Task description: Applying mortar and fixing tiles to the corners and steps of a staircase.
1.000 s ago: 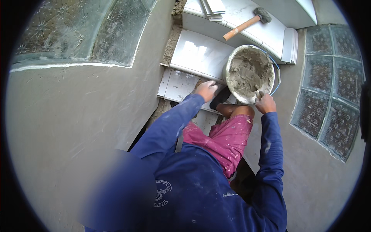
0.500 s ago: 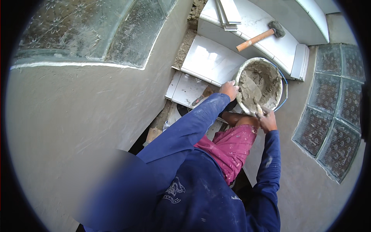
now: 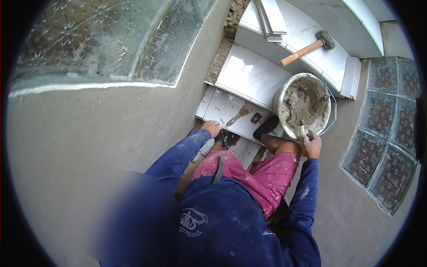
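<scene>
My right hand (image 3: 310, 141) is closed around the handle of a trowel (image 3: 303, 131) at the near rim of a whitish bucket (image 3: 280, 95). The trowel's blade is sunk out of sight in the wet grey mortar (image 3: 307, 102). Away from the bucket, my left hand (image 3: 212, 128) rests at the front edge of a low tiled step (image 3: 227, 109), its fingers stretched toward the tile and holding nothing that I can see. On that step lies a putty knife (image 3: 239, 115) with a smeared blade, and beside it a small dark block (image 3: 255, 118).
A hammer (image 3: 307, 50) with a wooden handle lies on the upper white step, near stacked tile strips (image 3: 271, 18). More strips (image 3: 351, 78) lean at its right end. Plastered walls with glass-block windows (image 3: 378, 133) flank the narrow stairs. A blue bucket handle (image 3: 331, 115) hangs outward.
My left hand has let go of the bucket rim and moved down and left to the step. The trowel blade, visible before, is now buried in the mortar.
</scene>
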`<state>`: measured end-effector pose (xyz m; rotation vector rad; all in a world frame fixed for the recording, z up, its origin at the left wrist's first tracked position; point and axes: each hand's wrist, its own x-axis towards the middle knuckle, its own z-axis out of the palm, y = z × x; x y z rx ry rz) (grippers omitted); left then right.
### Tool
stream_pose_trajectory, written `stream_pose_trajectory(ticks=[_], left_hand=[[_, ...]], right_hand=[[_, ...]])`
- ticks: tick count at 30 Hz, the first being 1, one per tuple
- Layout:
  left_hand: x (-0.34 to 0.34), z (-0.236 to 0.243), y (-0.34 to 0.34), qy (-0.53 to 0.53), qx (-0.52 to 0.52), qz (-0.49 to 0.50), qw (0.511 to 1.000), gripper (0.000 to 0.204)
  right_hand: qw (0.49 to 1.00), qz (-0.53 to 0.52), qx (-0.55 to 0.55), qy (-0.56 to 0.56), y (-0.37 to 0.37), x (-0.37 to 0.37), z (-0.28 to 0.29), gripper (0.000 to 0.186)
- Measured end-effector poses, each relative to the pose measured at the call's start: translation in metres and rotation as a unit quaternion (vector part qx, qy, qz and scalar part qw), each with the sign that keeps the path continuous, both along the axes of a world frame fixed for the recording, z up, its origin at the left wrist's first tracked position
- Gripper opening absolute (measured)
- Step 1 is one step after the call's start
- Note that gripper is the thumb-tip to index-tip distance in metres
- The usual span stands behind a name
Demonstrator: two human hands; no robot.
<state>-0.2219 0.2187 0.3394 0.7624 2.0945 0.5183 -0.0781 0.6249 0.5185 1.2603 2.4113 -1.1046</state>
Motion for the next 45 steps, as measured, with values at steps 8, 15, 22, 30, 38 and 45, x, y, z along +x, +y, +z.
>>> stream_pose_trajectory(ticks=[8,15,22,30,38,45], left_hand=[[-0.011,-0.024,-0.015,-0.09,-0.041,0.223,0.97,0.038],[0.008,-0.017,-0.012,-0.14,0.025,0.276,0.951,0.033],[0.022,-0.045,-0.043,-0.143,-0.027,0.226,0.963,0.035],[0.01,-0.033,-0.044,-0.163,-0.056,0.28,0.945,0.033],[0.003,-0.023,-0.03,-0.132,-0.009,0.328,0.935,0.036],[-0.002,-0.028,-0.032,-0.157,-0.028,0.308,0.938,0.039]], right_hand=[[0.966,0.028,0.168,0.197,-0.115,-0.076,0.028,0.022],[0.95,0.186,0.024,0.25,-0.164,-0.258,-0.131,0.031],[0.909,0.345,0.178,0.155,-0.161,-0.405,-0.238,0.06],[0.877,0.426,0.149,0.167,-0.185,-0.408,-0.26,0.046],[0.925,0.318,0.169,0.121,-0.207,-0.417,-0.252,0.036],[0.971,0.127,0.112,0.167,-0.196,-0.418,-0.251,0.077]])
